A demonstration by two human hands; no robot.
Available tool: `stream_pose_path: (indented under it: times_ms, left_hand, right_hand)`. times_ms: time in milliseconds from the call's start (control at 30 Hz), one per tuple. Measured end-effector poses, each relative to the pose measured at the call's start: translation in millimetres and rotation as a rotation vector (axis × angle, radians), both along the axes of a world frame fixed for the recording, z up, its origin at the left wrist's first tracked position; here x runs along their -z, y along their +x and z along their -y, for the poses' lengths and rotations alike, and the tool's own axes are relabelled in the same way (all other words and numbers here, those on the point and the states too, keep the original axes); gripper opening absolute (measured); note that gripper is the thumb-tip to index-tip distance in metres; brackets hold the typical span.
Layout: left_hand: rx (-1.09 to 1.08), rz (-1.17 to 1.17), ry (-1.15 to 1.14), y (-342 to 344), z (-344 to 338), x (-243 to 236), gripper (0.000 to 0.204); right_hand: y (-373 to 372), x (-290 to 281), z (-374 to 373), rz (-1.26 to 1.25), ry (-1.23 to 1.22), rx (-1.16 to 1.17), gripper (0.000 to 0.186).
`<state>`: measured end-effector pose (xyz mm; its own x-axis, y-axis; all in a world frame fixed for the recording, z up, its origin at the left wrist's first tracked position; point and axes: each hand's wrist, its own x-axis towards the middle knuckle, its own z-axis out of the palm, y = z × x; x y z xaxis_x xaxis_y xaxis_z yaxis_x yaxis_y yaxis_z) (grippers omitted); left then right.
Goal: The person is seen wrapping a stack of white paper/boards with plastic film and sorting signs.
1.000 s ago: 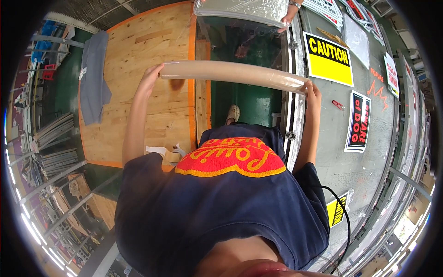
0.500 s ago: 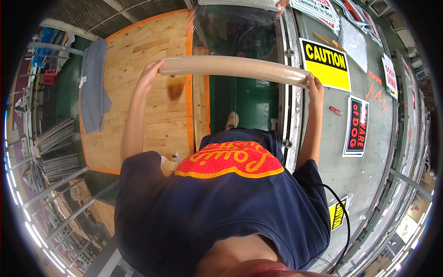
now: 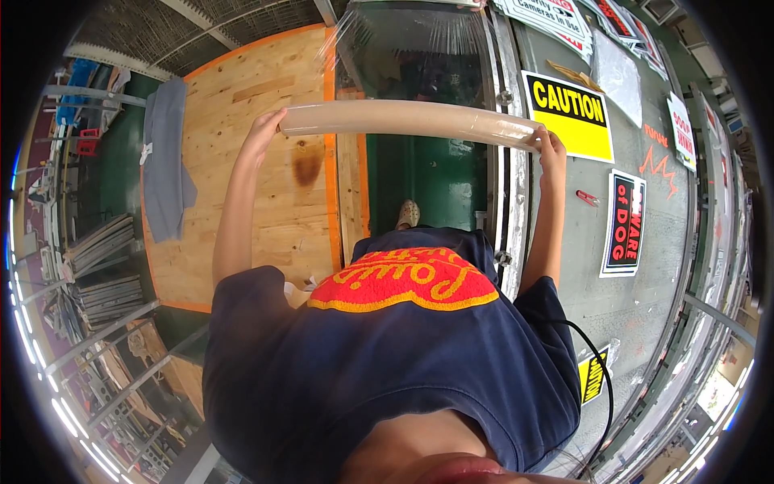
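A long roll of clear plastic film (image 3: 403, 118) wound on a brown core stretches crosswise in front of me. My left hand (image 3: 266, 129) is closed on its left end, above the plywood. Its right end is in the closed grip of my right hand (image 3: 551, 151), beside the grey worktable. Beyond the roll, a sheet of clear film (image 3: 407, 52) spreads toward the far edge of the view, with wrinkles and glare on it. Both arms are stretched out forward, and the roll lies nearly level between them.
To the left is a plywood board (image 3: 250, 177) with orange edges and grey cloth (image 3: 168, 161) on it. The grey worktable (image 3: 556, 242) on the right bears a yellow-and-black sign (image 3: 582, 133), a black-and-red sign (image 3: 623, 222) and small red snips (image 3: 587, 198). Green floor (image 3: 435, 173) shows between.
A hand at the far top edge, near the table rail, no longer shows. The far film now shows bright, fanned wrinkles. My hands keep hold of the roll, almost unmoved.
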<state>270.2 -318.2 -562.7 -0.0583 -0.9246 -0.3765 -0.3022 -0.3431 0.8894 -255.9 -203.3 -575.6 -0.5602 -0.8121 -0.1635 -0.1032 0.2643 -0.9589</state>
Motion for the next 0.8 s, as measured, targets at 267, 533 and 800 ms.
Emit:
stream_pose_path:
  times_ms: [267,533,800]
  left_hand:
    - [0.035,-0.011,0.053,3,-29,3,0.038]
    - [0.024,-0.110,0.091,8,-66,-2,0.036]
    - [-0.066,-0.240,-0.108,17,-115,-24,0.029]
  right_hand:
    - [-1,6,-21,0.017,0.004,0.037,0.041]
    - [3,-4,-41,-0.023,-0.025,0.019,0.039]
    - [24,-17,-52,-0.027,-0.174,0.018,0.042]
